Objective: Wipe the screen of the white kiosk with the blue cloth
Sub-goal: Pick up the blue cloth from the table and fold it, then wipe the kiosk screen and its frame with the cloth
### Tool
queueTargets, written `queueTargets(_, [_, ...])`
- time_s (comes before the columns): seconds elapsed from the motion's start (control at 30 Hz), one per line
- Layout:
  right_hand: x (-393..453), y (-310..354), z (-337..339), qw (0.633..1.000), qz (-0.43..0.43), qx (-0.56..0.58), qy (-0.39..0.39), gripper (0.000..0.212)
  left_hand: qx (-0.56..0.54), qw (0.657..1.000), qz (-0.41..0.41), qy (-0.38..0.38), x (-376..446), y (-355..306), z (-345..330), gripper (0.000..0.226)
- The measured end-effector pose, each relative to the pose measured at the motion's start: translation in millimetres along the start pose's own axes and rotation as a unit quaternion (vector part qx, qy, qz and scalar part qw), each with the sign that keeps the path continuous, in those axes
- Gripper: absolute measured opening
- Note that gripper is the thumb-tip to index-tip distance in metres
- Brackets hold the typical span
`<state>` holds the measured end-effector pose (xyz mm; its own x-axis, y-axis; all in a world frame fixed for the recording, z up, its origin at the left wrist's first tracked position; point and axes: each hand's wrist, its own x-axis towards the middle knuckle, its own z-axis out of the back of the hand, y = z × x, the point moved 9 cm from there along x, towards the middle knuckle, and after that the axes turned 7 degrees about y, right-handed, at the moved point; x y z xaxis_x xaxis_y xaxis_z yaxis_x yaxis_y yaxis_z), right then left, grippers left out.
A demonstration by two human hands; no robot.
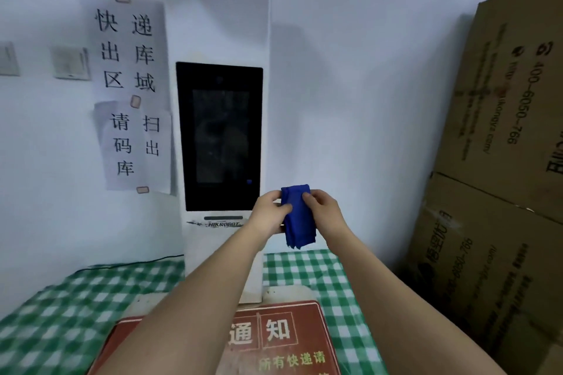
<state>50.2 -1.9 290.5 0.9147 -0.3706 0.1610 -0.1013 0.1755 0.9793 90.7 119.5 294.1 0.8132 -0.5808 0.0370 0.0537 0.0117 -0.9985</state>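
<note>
Blue cloth (298,216), pinched between both hands' fingers (285,208), hangs at the screen's (219,135) four o'clock; wiping not begun.

Both hands hold a folded blue cloth (298,215) just to the right of the white kiosk (217,24), below the lower right corner of its dark screen (219,135). The left hand (269,210) pinches the cloth's left edge, and the right hand (323,210) grips its right side with the thumb across the front. The kiosk stands on a green checked tablecloth (61,313). Paper notices (131,49) hang on the wall to its left, cardboard boxes (502,161) are stacked at the right, and a red sign (274,341) lies below the arms.
</note>
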Motion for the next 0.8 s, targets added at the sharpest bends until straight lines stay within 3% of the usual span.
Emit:
queueTargets(0.27, [-33, 49, -62, 0.992, 0.058, 0.052, -0.098, 0.020, -0.018, 1.000, -0.024, -0.003, -42, -38, 72, 0.016])
queueTargets(0.37, [-39, 69, -77, 0.986, 0.100, -0.066, -0.114, 0.006, -0.018, 0.999, -0.022, -0.019, -45, -45, 87, 0.018])
queueTargets(0.5, [-38, 93, -102, 0.970, 0.132, -0.184, -0.084, 0.005, 0.002, 0.998, -0.034, -0.048, -45, -61, 104, 0.016])
queueTargets(0.67, [-20, 118, -124, 0.945, 0.137, -0.286, -0.075, 0.034, 0.012, 0.997, -0.048, -0.060, -38, -79, 118, 0.017])
queueTargets(0.8, [3, 141, -131, 0.914, 0.164, -0.352, -0.117, 0.038, 0.001, 0.995, -0.062, -0.074, -27, -96, 131, 0.020])
